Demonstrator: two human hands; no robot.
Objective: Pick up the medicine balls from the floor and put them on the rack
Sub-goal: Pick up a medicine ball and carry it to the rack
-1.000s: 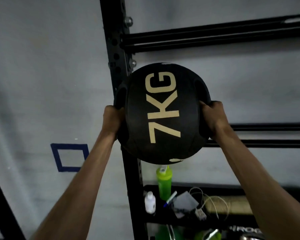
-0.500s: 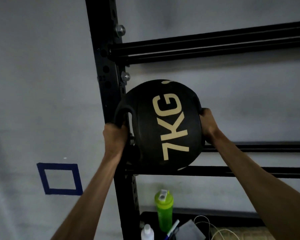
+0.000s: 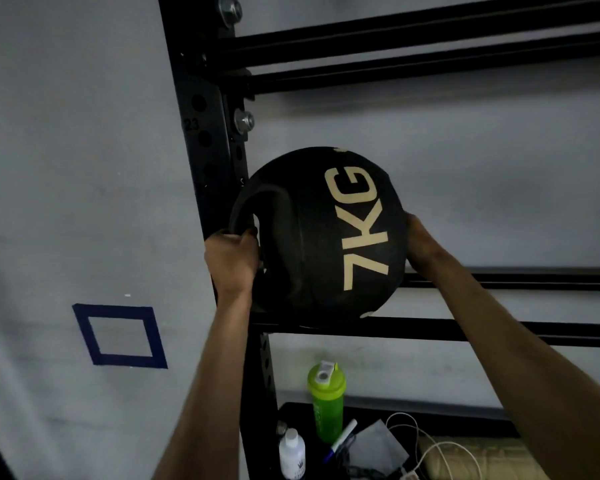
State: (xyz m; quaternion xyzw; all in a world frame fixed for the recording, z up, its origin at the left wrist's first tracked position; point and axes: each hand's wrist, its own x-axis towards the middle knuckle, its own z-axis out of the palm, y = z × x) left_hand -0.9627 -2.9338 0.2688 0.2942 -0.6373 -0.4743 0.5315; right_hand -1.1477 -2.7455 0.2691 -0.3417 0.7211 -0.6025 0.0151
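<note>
A blue tape square [image 3: 120,336] is stuck on the grey wall, at about 8 o'clock from the ball. Next comes the black post of the rack [image 3: 201,133], with round holes and two silver bolts. The left hand [image 3: 231,259] is at 9 o'clock on the medicine ball [image 3: 312,237], with its fingers curled tight round the ball's side handle. The ball is black and says 7KG in pale letters. It is just beside the post, and its bottom touches the front bar [image 3: 465,332] of the rack's shelf. The right hand [image 3: 421,242] holds the ball at 3 o'clock. Its fingers wrap round the back of the ball, out of sight. At 6 o'clock, on a lower shelf, stands a green shaker bottle [image 3: 326,403]. A small white bottle [image 3: 291,452] is near it at 7 o'clock, and a white cable [image 3: 430,445] lies at 4 o'clock.
</note>
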